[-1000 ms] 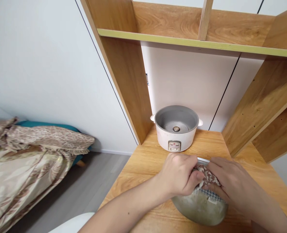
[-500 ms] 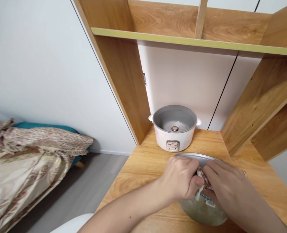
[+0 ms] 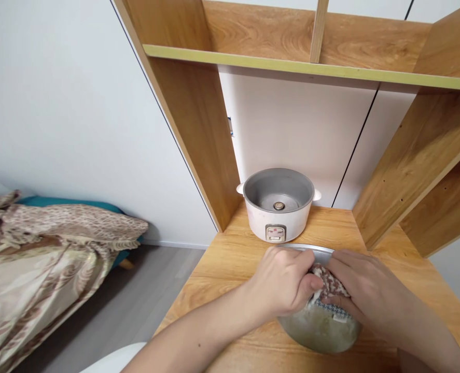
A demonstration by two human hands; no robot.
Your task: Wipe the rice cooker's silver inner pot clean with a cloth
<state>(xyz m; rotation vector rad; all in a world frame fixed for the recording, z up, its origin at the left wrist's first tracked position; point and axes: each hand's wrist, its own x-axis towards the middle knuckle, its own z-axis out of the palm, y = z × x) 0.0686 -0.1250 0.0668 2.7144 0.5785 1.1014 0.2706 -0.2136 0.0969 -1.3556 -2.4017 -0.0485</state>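
Observation:
A dull metal pot (image 3: 321, 334) with a silvery rim is in front of me at the desk's near side, partly covered by my hands. Over its near side lies a bunched cloth (image 3: 330, 284), patterned reddish-brown and white with a blue-and-white checked part. My left hand (image 3: 288, 280) is closed at the pot's left side, the cloth's edge by its thumb; its fingertips are hidden. Curled over the cloth on the right, my right hand (image 3: 364, 285) presses it against the pot. Just behind stands a white rice cooker (image 3: 259, 217), lidless, its grey inside showing.
The wooden desk (image 3: 198, 290) has upright side panels and a shelf (image 3: 268, 62) above the cooker. To the left, a patterned cover (image 3: 54, 269) drapes over teal furniture. A white rounded object (image 3: 115, 357) shows at the bottom edge.
My right hand has shifted and more of the patterned cloth shows between my hands. The pot sits slightly farther left in view. The rice cooker stays where it was.

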